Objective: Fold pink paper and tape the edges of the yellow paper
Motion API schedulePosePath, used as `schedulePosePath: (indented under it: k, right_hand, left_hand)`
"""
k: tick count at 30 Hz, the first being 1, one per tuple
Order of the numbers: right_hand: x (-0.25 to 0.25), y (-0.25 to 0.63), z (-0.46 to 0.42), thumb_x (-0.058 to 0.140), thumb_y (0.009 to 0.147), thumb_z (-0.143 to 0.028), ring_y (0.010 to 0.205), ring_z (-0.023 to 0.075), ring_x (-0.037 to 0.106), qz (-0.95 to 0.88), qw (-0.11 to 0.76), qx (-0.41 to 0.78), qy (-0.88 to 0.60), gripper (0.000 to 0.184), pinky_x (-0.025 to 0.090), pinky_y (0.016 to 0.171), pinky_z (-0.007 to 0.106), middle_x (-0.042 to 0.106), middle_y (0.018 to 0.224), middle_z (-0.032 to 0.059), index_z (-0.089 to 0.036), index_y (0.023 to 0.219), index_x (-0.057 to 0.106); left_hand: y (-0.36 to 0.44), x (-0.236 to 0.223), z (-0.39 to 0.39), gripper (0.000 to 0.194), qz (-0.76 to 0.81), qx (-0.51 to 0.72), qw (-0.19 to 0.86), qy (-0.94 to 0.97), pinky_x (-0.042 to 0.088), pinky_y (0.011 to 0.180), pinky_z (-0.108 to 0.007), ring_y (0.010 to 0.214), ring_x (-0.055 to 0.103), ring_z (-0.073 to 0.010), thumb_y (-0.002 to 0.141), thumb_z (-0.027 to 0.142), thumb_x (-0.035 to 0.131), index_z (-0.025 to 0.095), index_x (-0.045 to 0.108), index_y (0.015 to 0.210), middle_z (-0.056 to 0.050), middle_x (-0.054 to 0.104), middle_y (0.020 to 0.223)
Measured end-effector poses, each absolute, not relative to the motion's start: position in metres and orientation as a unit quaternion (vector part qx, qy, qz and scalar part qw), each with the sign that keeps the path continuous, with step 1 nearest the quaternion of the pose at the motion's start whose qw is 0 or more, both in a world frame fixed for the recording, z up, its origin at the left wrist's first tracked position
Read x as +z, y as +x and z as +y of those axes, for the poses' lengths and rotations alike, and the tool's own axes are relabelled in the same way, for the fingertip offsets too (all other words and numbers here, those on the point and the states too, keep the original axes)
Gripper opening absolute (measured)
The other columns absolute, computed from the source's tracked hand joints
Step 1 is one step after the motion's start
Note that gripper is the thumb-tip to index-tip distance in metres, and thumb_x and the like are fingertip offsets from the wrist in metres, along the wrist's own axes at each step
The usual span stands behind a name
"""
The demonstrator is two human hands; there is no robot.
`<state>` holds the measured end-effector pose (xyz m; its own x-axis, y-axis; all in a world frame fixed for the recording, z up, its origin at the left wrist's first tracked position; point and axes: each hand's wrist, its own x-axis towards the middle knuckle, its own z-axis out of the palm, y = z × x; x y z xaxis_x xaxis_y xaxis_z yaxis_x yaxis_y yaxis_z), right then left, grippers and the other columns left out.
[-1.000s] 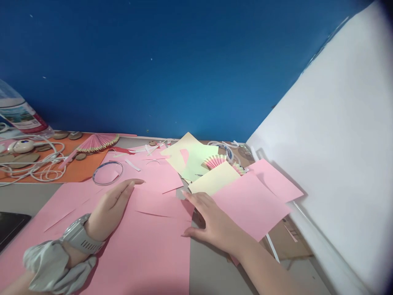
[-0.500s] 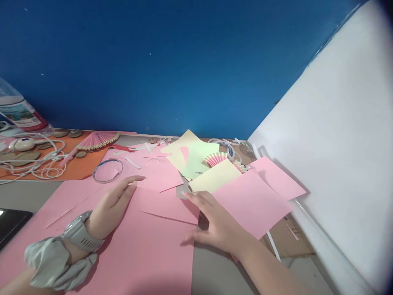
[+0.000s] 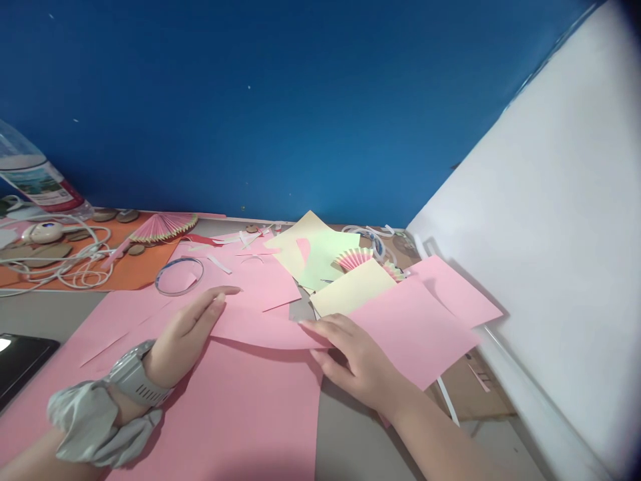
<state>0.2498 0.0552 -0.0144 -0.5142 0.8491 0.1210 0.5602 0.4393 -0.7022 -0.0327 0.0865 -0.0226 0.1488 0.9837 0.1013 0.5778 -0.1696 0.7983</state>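
Bending mid-frame, a long pink paper sheet [image 3: 265, 331] is being pinched by the right hand [image 3: 363, 364], near the straight-fingered left hand [image 3: 183, 341].

Right hand [image 3: 358, 357]: thumb has moved up toward the fingers and is now at the upper pink sheet's [image 3: 265, 327] near edge; a second ago it was spread well below. That edge has shifted away from the wearer at its right end and now bows in a continuous curve, exposed nearly hand to hand.
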Motion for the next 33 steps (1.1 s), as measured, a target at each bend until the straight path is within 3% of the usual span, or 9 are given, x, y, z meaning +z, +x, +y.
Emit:
schedulePosePath:
  k: [3, 8, 12, 16, 21, 24, 27, 30, 33]
  right_hand:
    - [-0.015, 0.251, 0.056, 0.039, 0.091, -0.022, 0.078, 0.0164, 0.052, -0.788, 0.272, 0.315, -0.453, 0.019, 0.043, 0.071, 0.029, 0.058, 0.082, 0.0030, -0.023, 0.100, 0.057]
    - [-0.015, 0.253, 0.056, 0.036, 0.094, -0.035, 0.058, 0.0118, 0.041, -0.700, 0.297, 0.381, -0.526, 0.029, 0.036, 0.055, 0.024, 0.042, 0.063, -0.0026, -0.021, 0.071, 0.046]
    - [-0.017, 0.253, 0.055, 0.046, 0.090, -0.038, 0.062, 0.0112, 0.050, -0.635, 0.349, 0.425, -0.543, 0.015, 0.041, 0.058, 0.023, 0.053, 0.072, -0.0032, -0.025, 0.098, 0.049]
    - [-0.017, 0.249, 0.052, 0.054, 0.087, -0.036, 0.064, 0.0112, 0.054, -0.587, 0.406, 0.451, -0.536, 0.063, 0.046, 0.062, 0.023, 0.055, 0.072, -0.0054, -0.034, 0.138, 0.016]
    - [-0.018, 0.249, 0.053, 0.046, 0.091, -0.034, 0.049, 0.0091, 0.042, -0.611, 0.394, 0.419, -0.544, 0.070, 0.041, 0.054, 0.021, 0.034, 0.054, -0.0099, -0.031, 0.145, 0.001]
    - [-0.022, 0.253, 0.053, 0.047, 0.090, -0.036, 0.057, 0.0105, 0.051, -0.628, 0.401, 0.420, -0.518, 0.073, 0.046, 0.059, 0.023, 0.041, 0.060, -0.0076, -0.033, 0.145, -0.001]
    - [-0.024, 0.255, 0.052, 0.055, 0.086, -0.037, 0.073, 0.0153, 0.060, -0.680, 0.340, 0.434, -0.483, 0.073, 0.051, 0.068, 0.029, 0.056, 0.073, -0.0028, -0.038, 0.144, 0.011]
    - [-0.022, 0.254, 0.051, 0.052, 0.087, -0.036, 0.080, 0.0191, 0.062, -0.714, 0.290, 0.406, -0.491, 0.057, 0.052, 0.074, 0.034, 0.063, 0.080, 0.0005, -0.037, 0.140, 0.029]
    - [-0.017, 0.251, 0.052, 0.048, 0.090, -0.034, 0.101, 0.0193, 0.060, -0.711, 0.309, 0.407, -0.484, 0.039, 0.048, 0.088, 0.035, 0.065, 0.107, 0.0021, -0.037, 0.129, 0.047]
  left_hand:
    - [-0.031, -0.018, 0.080, 0.043, 0.513, 0.344, 0.354, 0.703, 0.040, 0.097, -0.031, 0.108, 0.054, -0.0225, 0.091, 0.048, 0.029, 0.021, 0.060, 0.104, -0.005, 0.064, 0.110]
    - [-0.025, -0.012, 0.073, 0.029, 0.486, 0.255, 0.353, 0.758, 0.046, 0.063, -0.024, 0.068, 0.058, -0.0158, 0.085, 0.044, 0.048, 0.017, 0.059, 0.082, -0.001, 0.063, 0.072]
    - [-0.023, -0.017, 0.071, 0.037, 0.501, 0.235, 0.320, 0.769, 0.037, 0.052, -0.021, 0.050, 0.044, -0.0096, 0.089, 0.039, 0.043, 0.018, 0.044, 0.059, 0.005, 0.046, 0.052]
    - [-0.025, -0.022, 0.073, 0.043, 0.532, 0.259, 0.349, 0.727, 0.033, 0.050, -0.022, 0.048, 0.034, -0.0093, 0.091, 0.044, 0.033, 0.019, 0.034, 0.055, 0.006, 0.032, 0.051]
    - [-0.023, -0.020, 0.076, 0.044, 0.564, 0.264, 0.402, 0.671, 0.031, 0.049, -0.022, 0.052, 0.031, -0.0096, 0.088, 0.051, 0.034, 0.019, 0.035, 0.059, 0.006, 0.028, 0.057]
    - [-0.022, -0.018, 0.077, 0.041, 0.555, 0.274, 0.443, 0.648, 0.033, 0.048, -0.021, 0.054, 0.034, -0.0096, 0.086, 0.053, 0.039, 0.018, 0.039, 0.064, 0.005, 0.032, 0.059]
    - [-0.022, -0.017, 0.077, 0.041, 0.564, 0.293, 0.449, 0.628, 0.033, 0.048, -0.020, 0.054, 0.034, -0.0093, 0.086, 0.054, 0.041, 0.019, 0.039, 0.064, 0.005, 0.033, 0.060]
    - [-0.024, -0.017, 0.078, 0.042, 0.567, 0.301, 0.454, 0.618, 0.033, 0.047, -0.019, 0.054, 0.034, -0.0089, 0.086, 0.054, 0.041, 0.019, 0.038, 0.064, 0.006, 0.033, 0.060]
    - [-0.026, -0.018, 0.078, 0.041, 0.559, 0.300, 0.458, 0.622, 0.033, 0.046, -0.019, 0.052, 0.034, -0.0087, 0.087, 0.054, 0.040, 0.018, 0.041, 0.065, 0.006, 0.034, 0.059]
